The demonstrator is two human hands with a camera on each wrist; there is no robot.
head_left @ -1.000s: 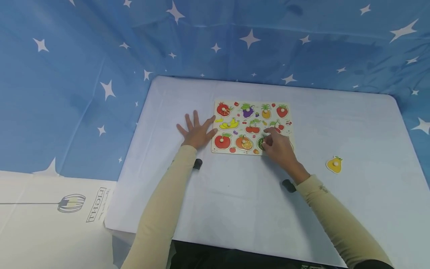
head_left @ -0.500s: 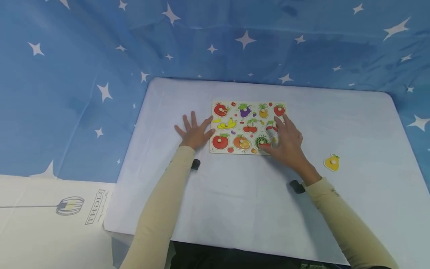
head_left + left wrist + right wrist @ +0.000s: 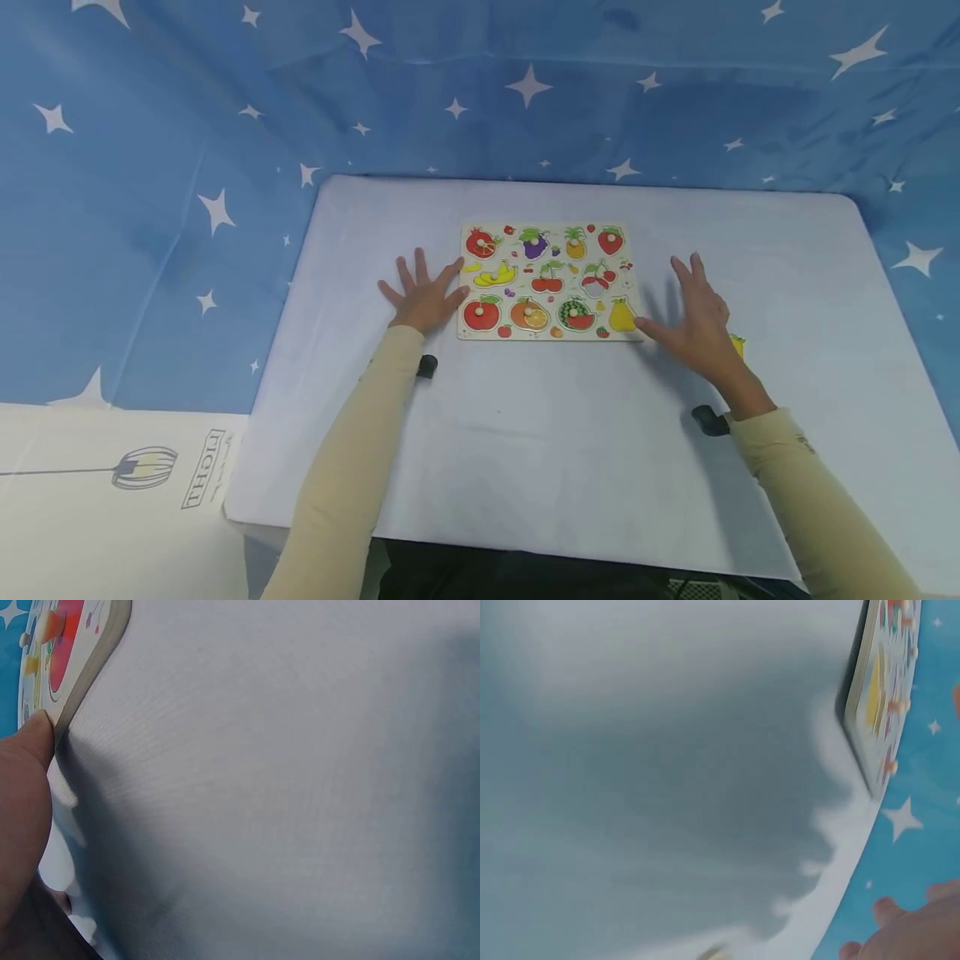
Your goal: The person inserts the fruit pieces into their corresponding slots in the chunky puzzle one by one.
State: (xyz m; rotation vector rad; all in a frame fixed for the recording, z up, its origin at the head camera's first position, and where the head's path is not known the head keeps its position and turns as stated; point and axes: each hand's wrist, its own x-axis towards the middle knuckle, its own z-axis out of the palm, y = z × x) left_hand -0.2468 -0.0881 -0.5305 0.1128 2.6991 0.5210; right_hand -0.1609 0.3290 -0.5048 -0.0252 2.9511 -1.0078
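A fruit puzzle board (image 3: 454,310) lies flat on the table, with knobbed fruit pieces in rows. My left hand (image 3: 424,302) rests at its left side with fingers spread, thumb and index finger touching the edge; in the left wrist view the thumb (image 3: 34,739) presses the board's rim. At the board's lower right corner is a yellow pear shape (image 3: 622,315) with no knob visible. To the right of the board my right hand (image 3: 696,323) hovers, fingers spread, holding nothing. A loose yellow pear piece (image 3: 738,344) lies on the table, mostly hidden behind that hand.
A white cloth covers the table (image 3: 555,467). Blue star-patterned cloth (image 3: 480,92) hangs behind it and to the left. At lower left is a pale surface (image 3: 67,533) with a lamp drawing. Black wrist cameras (image 3: 708,421) sit at both wrists.
My right hand has drawn away from the board to the right, its fingers spreading, and now covers most of the loose pear piece. The left hand stays at the board's left edge.
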